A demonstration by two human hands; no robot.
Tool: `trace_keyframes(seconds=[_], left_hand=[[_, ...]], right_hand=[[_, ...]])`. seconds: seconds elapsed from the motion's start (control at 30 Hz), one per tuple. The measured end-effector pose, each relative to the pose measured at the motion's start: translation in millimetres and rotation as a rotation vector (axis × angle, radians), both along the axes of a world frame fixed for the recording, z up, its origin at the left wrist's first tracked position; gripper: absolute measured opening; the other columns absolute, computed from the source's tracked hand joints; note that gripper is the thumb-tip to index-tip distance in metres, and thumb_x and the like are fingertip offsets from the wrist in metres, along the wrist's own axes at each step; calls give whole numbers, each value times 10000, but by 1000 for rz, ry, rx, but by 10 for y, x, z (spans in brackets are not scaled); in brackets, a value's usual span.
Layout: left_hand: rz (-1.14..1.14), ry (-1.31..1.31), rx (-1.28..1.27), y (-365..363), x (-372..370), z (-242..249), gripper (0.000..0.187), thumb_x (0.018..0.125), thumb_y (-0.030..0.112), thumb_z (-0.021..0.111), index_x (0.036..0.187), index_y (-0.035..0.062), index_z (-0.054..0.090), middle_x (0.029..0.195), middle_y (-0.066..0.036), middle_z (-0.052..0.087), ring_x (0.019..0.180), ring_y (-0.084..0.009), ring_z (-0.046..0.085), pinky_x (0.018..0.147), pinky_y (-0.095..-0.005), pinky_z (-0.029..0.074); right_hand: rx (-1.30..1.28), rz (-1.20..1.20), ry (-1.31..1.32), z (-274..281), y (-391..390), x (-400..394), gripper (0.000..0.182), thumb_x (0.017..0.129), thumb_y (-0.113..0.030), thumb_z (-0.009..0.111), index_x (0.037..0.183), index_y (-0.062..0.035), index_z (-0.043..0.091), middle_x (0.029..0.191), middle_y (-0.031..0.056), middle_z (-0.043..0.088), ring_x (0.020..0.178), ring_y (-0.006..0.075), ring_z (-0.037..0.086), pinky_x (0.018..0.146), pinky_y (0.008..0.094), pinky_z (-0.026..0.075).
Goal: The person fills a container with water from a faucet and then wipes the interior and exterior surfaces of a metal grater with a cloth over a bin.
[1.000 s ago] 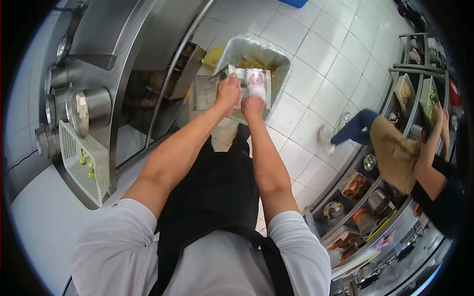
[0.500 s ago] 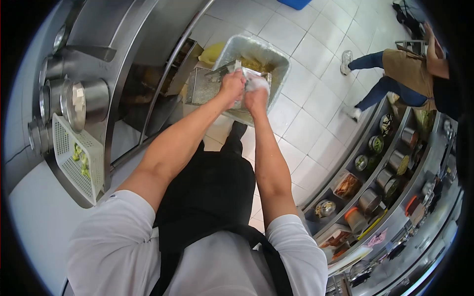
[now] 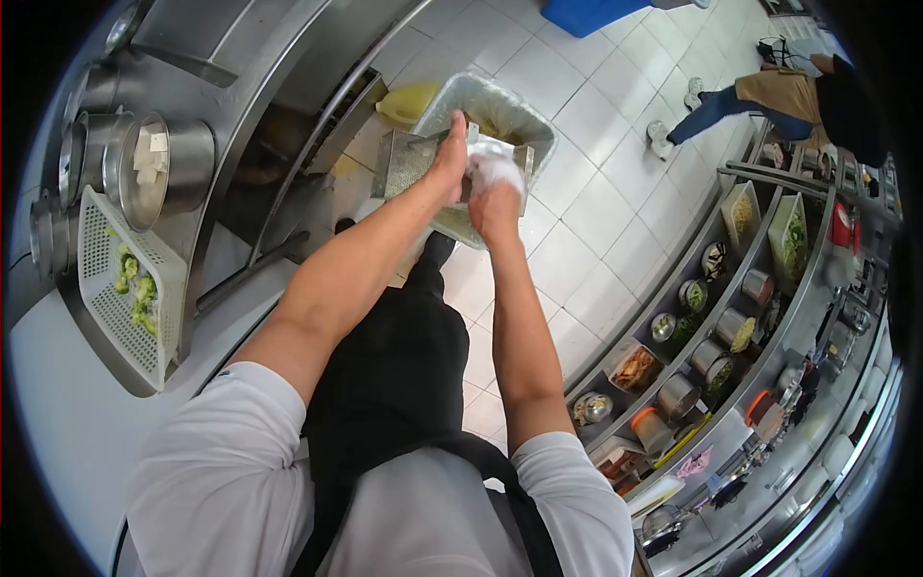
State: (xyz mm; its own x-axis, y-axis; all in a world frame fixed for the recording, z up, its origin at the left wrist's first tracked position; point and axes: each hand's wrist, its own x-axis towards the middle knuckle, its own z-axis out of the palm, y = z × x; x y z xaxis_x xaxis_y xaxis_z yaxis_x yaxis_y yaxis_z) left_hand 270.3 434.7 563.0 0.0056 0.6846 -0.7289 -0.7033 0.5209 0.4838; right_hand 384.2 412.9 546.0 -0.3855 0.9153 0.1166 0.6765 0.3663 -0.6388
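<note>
On the left, a steel desk (image 3: 252, 91) is carrying several pots (image 3: 192, 168) and, nearer, a white basket (image 3: 171, 300) holding green pieces (image 3: 140, 298). Further right, a yellow object (image 3: 409, 102) is lying beside a lined bin (image 3: 544, 135) on the tiled floor (image 3: 591, 207). A metal tray (image 3: 396, 163), perforated on its left part, is showing over the near part of the bin; whether it is touching the rim is unclear. The left hand (image 3: 449, 165) is standing edge-on against the tray, fingers stretching straight; whether it is gripping the metal cannot be told. Just right, the right hand (image 3: 494, 207) is grasping a white wad (image 3: 498, 173), blurred, over the tray's right part. A blue container (image 3: 588, 13) is sitting far off. On the right, another desk (image 3: 790, 303) is holding bowls (image 3: 663, 327), and a person in a brown apron (image 3: 781, 93) is standing at the far end.
</note>
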Motion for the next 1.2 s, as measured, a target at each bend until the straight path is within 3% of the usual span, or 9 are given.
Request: trace_keyframes(seconds=[0.2,0.4,0.5,0.67,0.77,0.87,1.0,1.1,1.2], left_hand=[[-18,-131,-128,-7,-114,-161,517,1047,492,264,1042,66,558,1002,-88,647,900,-253,611,923,-527,473],[30,-83,13,131,-113,-291,388,1076,301,245,916,19,458,930,-212,600,909,-339,616,833,-483,517],[126,-91,15,194,-140,-305,389,1078,294,242,900,12,442,925,-210,591,920,-369,615,771,-483,512],[285,-162,63,76,-292,-383,381,1073,300,270,887,21,451,940,-212,585,978,-373,605,758,-466,505],[339,-168,-3,-75,-271,-332,338,1069,269,280,910,26,452,1003,-219,582,1058,-406,588,860,-510,500],[322,-199,-35,-159,-237,-379,306,1067,249,281,940,25,446,1040,-212,573,1086,-413,583,934,-542,478],[333,-145,-20,-51,-293,-406,262,1059,216,293,954,29,442,1046,-189,573,1090,-399,592,963,-553,463],[356,-76,-77,-57,-344,-279,270,1069,225,288,968,25,437,1027,-166,559,1084,-369,591,982,-548,454],[457,-77,-76,-22,-364,-256,250,1052,208,321,916,34,438,909,-125,534,944,-314,601,891,-501,478]], right_hand=[[26,-21,87,-126,-202,64,397,671,-22,573,1048,-109,660,1083,153,631,1057,374,545,979,459,375],[34,-208,129,-226,-481,165,456,683,61,531,1100,-91,637,1124,189,593,1130,401,492,992,443,390],[-79,-455,345,-315,-547,114,437,710,68,540,1108,-86,633,1108,189,592,1114,393,507,980,437,401],[-531,-740,978,-455,-517,-127,286,843,3,622,1127,32,598,1052,91,596,949,165,574,851,307,461],[-620,-904,1106,-315,-490,-290,371,830,50,559,1200,42,574,1080,116,622,1015,212,594,911,311,452],[-297,-796,694,-562,-506,-368,384,817,37,568,1200,44,589,1078,128,633,989,245,610,916,331,455],[-238,-614,486,-443,-528,-347,392,770,20,597,1161,41,620,1101,238,633,1073,405,585,976,418,429],[-467,-654,469,-737,-638,-385,398,773,14,585,1168,35,624,1101,239,630,1074,408,573,980,446,419],[-305,-661,487,-604,-648,-551,402,772,6,575,1171,28,628,1096,244,636,1084,403,571,978,463,413]])
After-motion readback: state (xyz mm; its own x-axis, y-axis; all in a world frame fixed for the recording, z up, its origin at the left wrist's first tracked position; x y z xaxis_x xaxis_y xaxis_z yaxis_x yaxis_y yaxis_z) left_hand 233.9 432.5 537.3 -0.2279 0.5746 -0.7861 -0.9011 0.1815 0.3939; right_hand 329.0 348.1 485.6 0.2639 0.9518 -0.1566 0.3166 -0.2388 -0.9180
